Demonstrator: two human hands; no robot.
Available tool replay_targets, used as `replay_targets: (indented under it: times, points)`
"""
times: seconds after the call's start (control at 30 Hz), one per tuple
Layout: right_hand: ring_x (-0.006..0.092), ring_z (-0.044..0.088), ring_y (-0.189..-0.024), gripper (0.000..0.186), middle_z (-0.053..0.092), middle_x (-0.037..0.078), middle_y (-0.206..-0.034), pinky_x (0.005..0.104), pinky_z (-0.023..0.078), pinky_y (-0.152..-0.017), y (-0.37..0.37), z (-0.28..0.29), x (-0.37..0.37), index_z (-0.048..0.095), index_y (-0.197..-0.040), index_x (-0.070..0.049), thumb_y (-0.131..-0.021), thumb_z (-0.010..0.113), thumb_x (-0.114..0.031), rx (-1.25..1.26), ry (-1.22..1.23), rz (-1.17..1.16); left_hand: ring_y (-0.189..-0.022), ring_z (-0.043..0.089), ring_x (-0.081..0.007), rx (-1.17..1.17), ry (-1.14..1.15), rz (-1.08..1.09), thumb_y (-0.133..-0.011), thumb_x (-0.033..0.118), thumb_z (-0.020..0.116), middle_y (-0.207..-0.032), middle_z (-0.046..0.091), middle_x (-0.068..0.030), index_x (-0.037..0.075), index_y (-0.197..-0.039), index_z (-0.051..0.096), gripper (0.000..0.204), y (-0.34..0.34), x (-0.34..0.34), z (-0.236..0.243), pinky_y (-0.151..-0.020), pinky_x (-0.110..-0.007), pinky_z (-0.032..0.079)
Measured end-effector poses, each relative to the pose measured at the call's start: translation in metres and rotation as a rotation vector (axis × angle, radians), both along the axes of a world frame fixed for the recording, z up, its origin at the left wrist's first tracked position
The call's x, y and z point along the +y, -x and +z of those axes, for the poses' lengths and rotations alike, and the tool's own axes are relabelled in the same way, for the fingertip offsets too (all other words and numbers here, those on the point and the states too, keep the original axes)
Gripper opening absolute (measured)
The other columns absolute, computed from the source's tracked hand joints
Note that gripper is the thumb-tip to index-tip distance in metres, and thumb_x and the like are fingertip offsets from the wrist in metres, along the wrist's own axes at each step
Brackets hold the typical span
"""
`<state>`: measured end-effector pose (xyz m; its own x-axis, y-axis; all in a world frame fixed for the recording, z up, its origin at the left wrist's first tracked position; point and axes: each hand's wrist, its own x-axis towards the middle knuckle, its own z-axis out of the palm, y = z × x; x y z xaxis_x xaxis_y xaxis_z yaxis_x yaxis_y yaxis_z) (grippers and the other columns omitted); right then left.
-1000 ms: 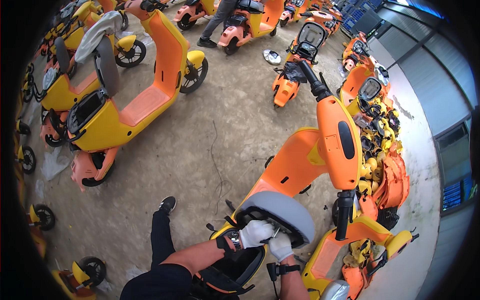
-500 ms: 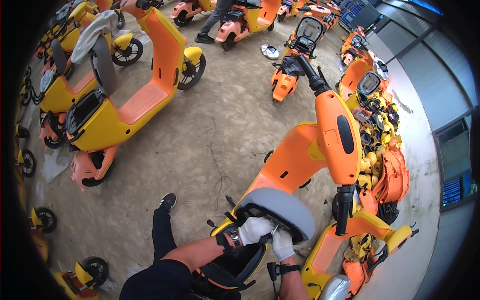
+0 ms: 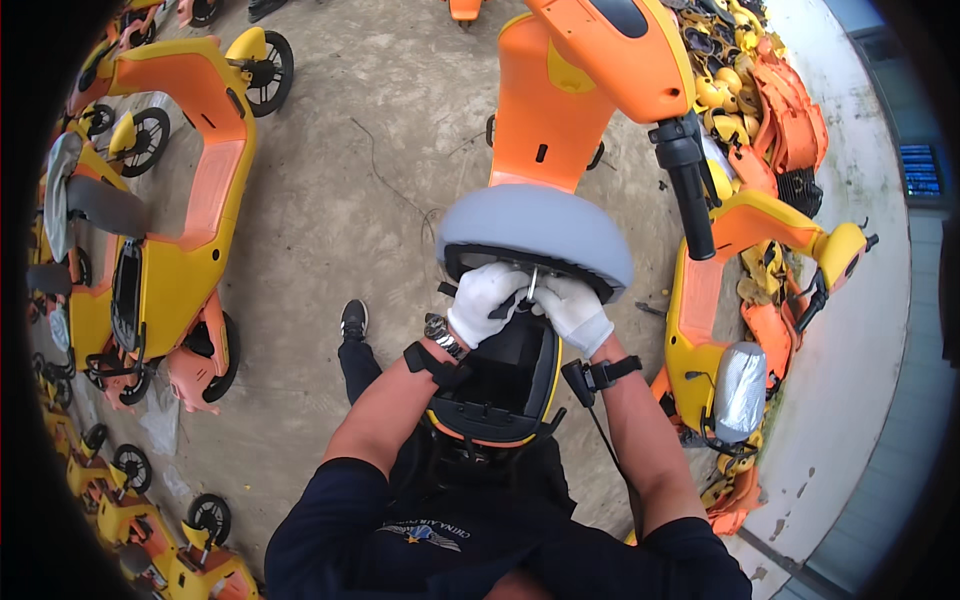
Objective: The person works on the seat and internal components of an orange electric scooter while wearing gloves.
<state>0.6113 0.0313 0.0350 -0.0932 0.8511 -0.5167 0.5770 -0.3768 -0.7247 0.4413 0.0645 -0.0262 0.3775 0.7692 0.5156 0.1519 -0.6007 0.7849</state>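
An orange and yellow scooter stands in front of me, its grey padded seat tipped up. Both my hands wear white gloves and work close together at the seat's dark underside. My left hand is closed, its fingertips bent in beside a small dark part. My right hand is closed too, its fingertips against a short shiny metal rod that stands out between the hands. What exactly either hand pinches is hidden by the gloves. Below them lies the open dark storage compartment.
The handlebar grip juts out ahead on my right. A yellow scooter stands close on the right, before a heap of loose orange and yellow panels. More scooters line the left. My shoe rests on the concrete floor.
My view has turned to the right and down, so the scooter and hands sit nearer the middle. Both hands remain together under the tipped seat.
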Motion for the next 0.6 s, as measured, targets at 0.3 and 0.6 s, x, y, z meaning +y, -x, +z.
replay_targets:
  times: [0.3, 0.6]
  points:
    - [0.0399, 0.06, -0.077, 0.027, 0.061, 0.024, -0.079, 0.0483, 0.048, -0.07, 0.009, -0.023, -0.004, 0.061, -0.085, -0.001, -0.087, 0.042, -0.02, -0.359, -0.296, 0.144, -0.065, 0.058, -0.0322, 0.022, -0.003, -0.034, -0.064, -0.001, 0.065, -0.073, 0.059, -0.0102, 0.008, -0.086, 0.06, 0.024, 0.007, 0.003, 0.002, -0.058, -0.039, 0.047]
    - [0.0381, 0.061, -0.073, 0.021, 0.062, 0.021, -0.076, 0.0461, 0.049, -0.069, 0.01, -0.01, -0.004, 0.063, -0.086, -0.001, -0.08, 0.047, -0.014, -0.414, -0.371, 0.083, -0.072, 0.064, -0.0294, -0.077, 0.142, -0.018, -0.064, -0.005, 0.066, -0.075, 0.063, -0.0119, 0.004, -0.078, 0.063, 0.017, 0.017, 0.006, 0.007, -0.064, -0.034, 0.051]
